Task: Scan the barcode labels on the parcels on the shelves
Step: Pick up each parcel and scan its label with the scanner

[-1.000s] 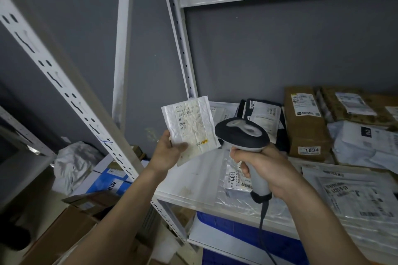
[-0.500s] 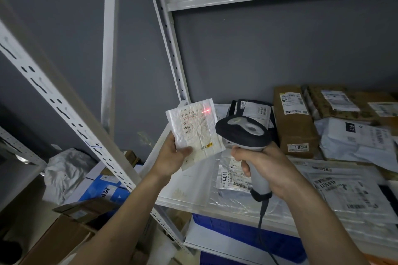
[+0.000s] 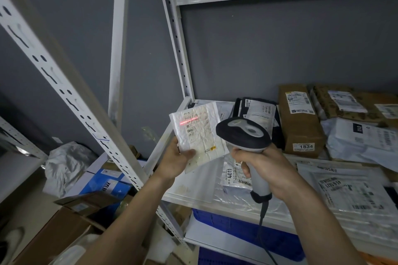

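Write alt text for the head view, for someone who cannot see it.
A left hand holds up a small white parcel while the right hand aims a scanner at it, its red line across the label. Behind them, more parcels lie on a white shelf.

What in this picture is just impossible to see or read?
- Small print on the white padded parcel: head view, too small and creased.
- Scanner window: faces away from the camera.
- Its handle: wrapped by the right hand.
- Parcel's lower corner: under the left hand.
- Right-hand parcels: cut off by the frame edge.
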